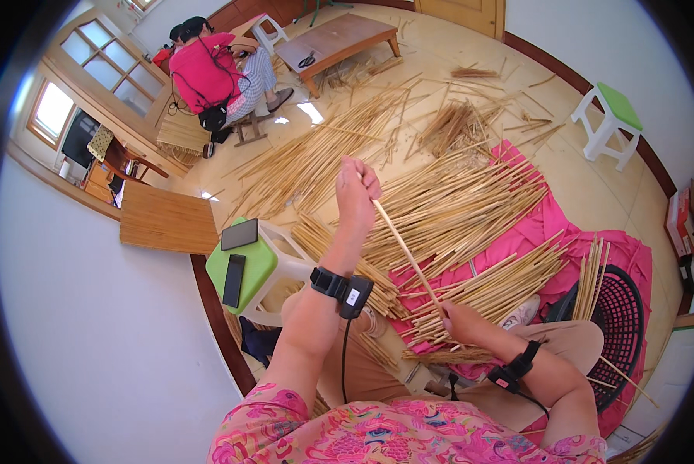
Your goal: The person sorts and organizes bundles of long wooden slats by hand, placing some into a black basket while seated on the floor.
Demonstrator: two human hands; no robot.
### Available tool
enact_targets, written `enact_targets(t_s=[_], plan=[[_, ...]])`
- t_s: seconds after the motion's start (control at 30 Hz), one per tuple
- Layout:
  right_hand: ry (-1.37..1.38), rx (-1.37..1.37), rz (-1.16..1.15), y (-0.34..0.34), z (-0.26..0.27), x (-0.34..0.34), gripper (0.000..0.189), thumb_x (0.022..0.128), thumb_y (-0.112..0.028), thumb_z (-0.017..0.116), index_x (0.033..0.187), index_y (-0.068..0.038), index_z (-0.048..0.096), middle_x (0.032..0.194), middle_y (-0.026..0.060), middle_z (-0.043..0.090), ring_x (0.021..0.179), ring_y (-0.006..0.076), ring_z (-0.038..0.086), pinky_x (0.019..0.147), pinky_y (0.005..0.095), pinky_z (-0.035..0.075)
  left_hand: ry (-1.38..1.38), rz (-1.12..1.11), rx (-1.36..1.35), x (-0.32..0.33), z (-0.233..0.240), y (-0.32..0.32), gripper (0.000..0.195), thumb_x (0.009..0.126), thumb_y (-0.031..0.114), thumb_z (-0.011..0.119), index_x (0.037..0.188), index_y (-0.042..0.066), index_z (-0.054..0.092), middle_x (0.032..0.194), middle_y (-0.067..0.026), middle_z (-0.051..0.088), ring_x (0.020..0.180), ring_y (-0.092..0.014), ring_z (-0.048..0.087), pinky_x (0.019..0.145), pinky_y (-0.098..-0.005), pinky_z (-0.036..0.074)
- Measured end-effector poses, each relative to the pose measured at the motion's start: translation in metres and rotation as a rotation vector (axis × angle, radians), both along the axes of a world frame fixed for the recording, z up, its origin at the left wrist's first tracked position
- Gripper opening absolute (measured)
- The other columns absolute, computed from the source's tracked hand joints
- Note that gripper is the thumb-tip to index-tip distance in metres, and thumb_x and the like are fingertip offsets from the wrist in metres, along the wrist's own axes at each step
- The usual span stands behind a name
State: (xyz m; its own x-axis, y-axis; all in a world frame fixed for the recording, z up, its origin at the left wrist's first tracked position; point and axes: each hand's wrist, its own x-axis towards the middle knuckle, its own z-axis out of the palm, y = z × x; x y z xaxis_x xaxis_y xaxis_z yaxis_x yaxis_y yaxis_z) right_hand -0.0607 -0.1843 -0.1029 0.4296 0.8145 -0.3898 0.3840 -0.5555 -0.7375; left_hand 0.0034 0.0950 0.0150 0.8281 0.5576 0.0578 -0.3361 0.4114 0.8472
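My left hand [356,187], raised in front of me, grips the upper end of a long dry plant stalk [406,249]. Lower and to the right, my right hand [462,322] pinches the stalk's other end, so it slants down between them. Below the right hand lies a pile of similar stalks [498,278] on a bright pink cloth [561,217]. Beyond that, a larger heap of stalks [440,214] spreads partly over the cloth and the tiled floor. Both wrists carry black strapped devices with cables.
At my left stands a green-topped stool [254,290] bearing two phones. A black plastic basket [620,336] with stalks sits at my right. Further off are a low wooden table [338,46], another green-topped stool [611,119] and a seated person in a pink top [205,69].
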Motion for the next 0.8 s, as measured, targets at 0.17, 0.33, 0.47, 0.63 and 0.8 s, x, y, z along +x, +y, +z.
enact_targets(t_s=[0.17,0.33,0.47,0.63,0.8], plan=[[-0.020,0.096,-0.075,0.004,-0.002,-0.003,0.012,0.086,-0.013,0.049,0.093,-0.004,0.046,0.073,0.0231,0.056,0.070,0.0425,0.055,0.060,0.0487,0.042,0.019,-0.057,-0.218,-0.004,0.006,0.024,0.040,0.097,0.041,0.031,0.066,0.016,0.032,0.053,0.0040,0.025,0.042,-0.008,0.021,0.037,-0.0226,0.018],[-0.045,0.139,-0.019,0.003,0.011,-0.007,0.013,0.084,-0.011,0.052,0.092,-0.004,0.045,0.073,0.0223,0.055,0.071,0.0424,0.054,0.061,0.0481,0.042,0.050,-0.108,-0.243,-0.008,0.011,0.027,0.042,0.096,0.045,0.031,0.064,0.017,0.031,0.051,0.0052,0.021,0.042,-0.008,0.017,0.036,-0.0235,0.014],[-0.076,0.129,-0.039,0.004,0.013,-0.006,0.016,0.081,-0.009,0.055,0.093,-0.004,0.045,0.074,0.0219,0.055,0.073,0.0425,0.054,0.061,0.0470,0.042,0.041,-0.125,-0.252,-0.009,0.013,0.033,0.043,0.096,0.046,0.030,0.064,0.017,0.032,0.052,0.0050,0.022,0.042,-0.008,0.017,0.037,-0.0232,0.015],[-0.051,0.228,-0.053,0.002,0.007,-0.010,0.017,0.083,-0.011,0.054,0.096,-0.005,0.046,0.073,0.0217,0.055,0.071,0.0425,0.054,0.060,0.0473,0.042,-0.008,-0.125,-0.322,0.001,0.010,0.007,0.043,0.096,0.047,0.027,0.068,0.015,0.034,0.054,0.0036,0.027,0.044,-0.008,0.021,0.038,-0.0221,0.018],[-0.097,0.236,-0.135,0.012,0.011,-0.007,0.015,0.086,-0.014,0.052,0.094,-0.005,0.043,0.066,0.0226,0.056,0.064,0.0427,0.055,0.055,0.0501,0.041,0.082,-0.337,-0.264,0.002,-0.009,-0.029,0.043,0.095,0.050,0.026,0.071,0.015,0.034,0.055,0.0043,0.024,0.046,-0.008,0.021,0.040,-0.0218,0.018]])
